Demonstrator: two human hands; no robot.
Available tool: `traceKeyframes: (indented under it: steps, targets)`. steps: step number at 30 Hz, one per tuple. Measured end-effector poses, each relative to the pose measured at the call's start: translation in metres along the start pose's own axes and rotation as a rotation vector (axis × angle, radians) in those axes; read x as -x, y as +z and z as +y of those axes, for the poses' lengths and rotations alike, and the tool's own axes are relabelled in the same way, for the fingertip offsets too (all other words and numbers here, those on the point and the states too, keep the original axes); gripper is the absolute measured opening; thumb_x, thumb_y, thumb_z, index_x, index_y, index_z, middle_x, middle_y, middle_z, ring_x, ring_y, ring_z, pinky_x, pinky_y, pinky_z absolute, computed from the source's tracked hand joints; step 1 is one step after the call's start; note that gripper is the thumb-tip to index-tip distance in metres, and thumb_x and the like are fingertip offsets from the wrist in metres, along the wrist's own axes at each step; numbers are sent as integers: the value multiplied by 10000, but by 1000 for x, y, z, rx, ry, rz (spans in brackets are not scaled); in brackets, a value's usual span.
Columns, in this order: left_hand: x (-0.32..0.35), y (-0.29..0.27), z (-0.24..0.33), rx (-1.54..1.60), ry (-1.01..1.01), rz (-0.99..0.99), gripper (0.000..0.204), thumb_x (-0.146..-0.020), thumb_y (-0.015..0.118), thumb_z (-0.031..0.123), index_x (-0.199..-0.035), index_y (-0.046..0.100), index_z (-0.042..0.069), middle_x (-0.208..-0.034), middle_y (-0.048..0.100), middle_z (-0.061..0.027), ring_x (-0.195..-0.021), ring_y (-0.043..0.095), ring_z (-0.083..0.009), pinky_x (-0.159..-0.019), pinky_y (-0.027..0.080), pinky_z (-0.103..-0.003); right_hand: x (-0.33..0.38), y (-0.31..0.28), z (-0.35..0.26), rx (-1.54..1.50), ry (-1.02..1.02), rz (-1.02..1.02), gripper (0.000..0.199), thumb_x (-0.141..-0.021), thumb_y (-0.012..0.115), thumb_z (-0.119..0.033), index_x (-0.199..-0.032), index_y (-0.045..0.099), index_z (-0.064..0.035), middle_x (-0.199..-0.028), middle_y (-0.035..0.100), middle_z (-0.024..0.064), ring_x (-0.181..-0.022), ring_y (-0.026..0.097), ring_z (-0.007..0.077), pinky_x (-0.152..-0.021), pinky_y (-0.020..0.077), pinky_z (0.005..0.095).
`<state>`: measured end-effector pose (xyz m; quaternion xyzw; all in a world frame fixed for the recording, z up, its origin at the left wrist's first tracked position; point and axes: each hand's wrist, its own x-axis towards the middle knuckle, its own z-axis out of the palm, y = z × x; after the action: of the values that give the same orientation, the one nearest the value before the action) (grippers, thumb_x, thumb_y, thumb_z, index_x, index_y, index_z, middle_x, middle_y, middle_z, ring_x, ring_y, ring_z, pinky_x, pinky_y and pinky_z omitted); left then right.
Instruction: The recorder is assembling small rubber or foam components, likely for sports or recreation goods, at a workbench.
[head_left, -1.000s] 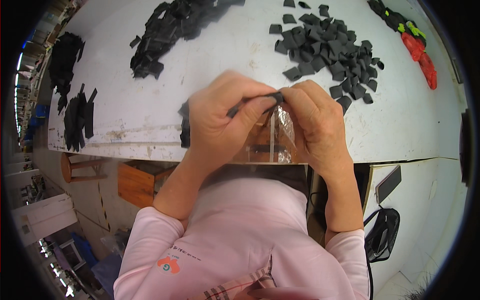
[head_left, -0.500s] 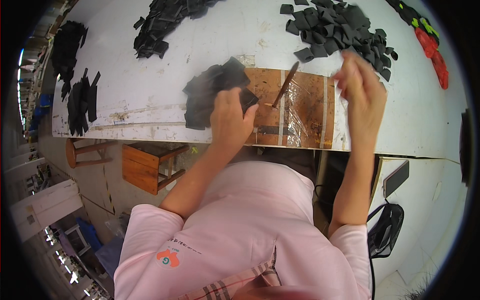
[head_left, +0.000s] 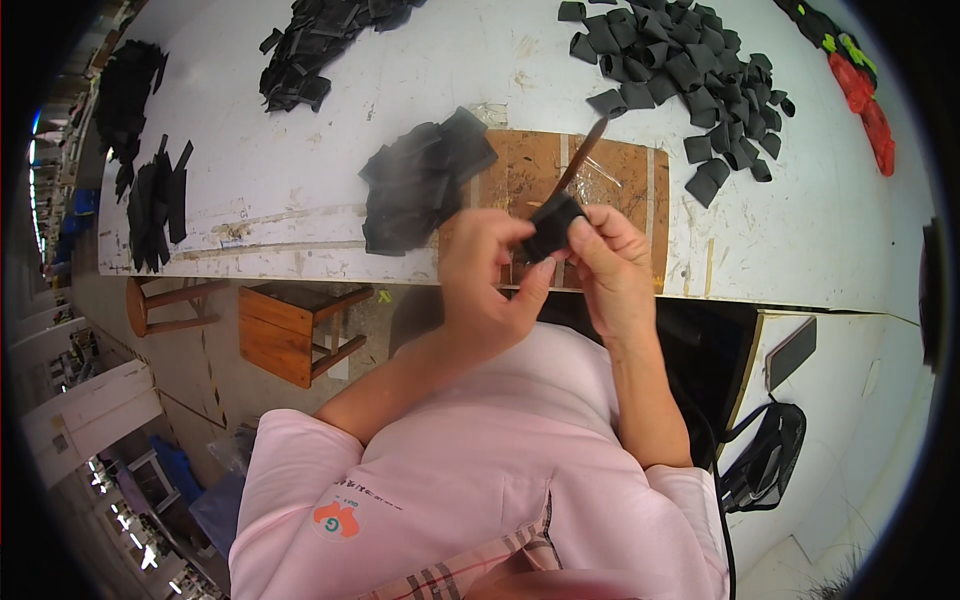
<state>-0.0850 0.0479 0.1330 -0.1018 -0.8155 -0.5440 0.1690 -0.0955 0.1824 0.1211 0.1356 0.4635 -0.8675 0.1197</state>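
A small black fabric piece (head_left: 553,228) is between my two hands, just above the front part of the brown board (head_left: 640,200). My right hand (head_left: 618,268) pinches its right side with thumb and fingers. At its left and lower edge are the thumb and fingers of my left hand (head_left: 490,275), slightly smeared by motion. A dark brown tapered stick (head_left: 582,158) rises from the board behind the piece. Its lower end is hidden, and I cannot tell whether the fabric is around it. Left of the board lies a pile of flat black pieces (head_left: 410,190).
Many folded black loops (head_left: 690,70) are scattered at the far right of the white table (head_left: 450,80). More black strips (head_left: 320,50) lie at the far left and along the left edge (head_left: 158,205). A red bag (head_left: 865,100) is far right; a wooden stool (head_left: 280,330) stands below.
My left hand has left the flat pile with a black piece. My right hand has come back from the loop heap to meet it. Some loops now lie nearer on the right.
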Motion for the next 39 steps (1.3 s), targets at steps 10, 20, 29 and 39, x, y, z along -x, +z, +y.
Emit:
traceKeyframes:
  steps: [10,20,29,39]
  targets:
    - [-45,-32,6,906,-844,-565,149,-809,566,147,-856,565,6,-703,550,-15,-548,445,-33,-448,323,-156,4,-7,-45,276,68,-443,198,-803,597,-199,-799,576,-3,-812,544,21,-632,423,68,-571,336,196]
    - [-39,-33,4,509,-522,-670,47,-800,556,22,-830,566,-12,-662,553,0,-561,482,-6,-441,353,-138,3,-1,-48,566,91,-488,88,-807,544,-70,-813,571,13,-778,524,23,-730,472,98,-676,385,224]
    - [-37,-41,17,654,-735,-612,74,-809,549,37,-843,562,-28,-637,554,-16,-494,479,-25,-402,355,-143,6,1,-43,641,47,-501,103,-816,541,-90,-803,563,9,-744,509,36,-714,478,116,-670,386,242]
    - [-36,-42,14,662,-788,-620,121,-835,531,88,-844,560,-29,-644,552,-34,-499,484,-39,-395,357,-151,5,0,-43,547,94,-498,93,-811,539,-68,-818,563,21,-750,513,19,-727,473,93,-673,388,223]
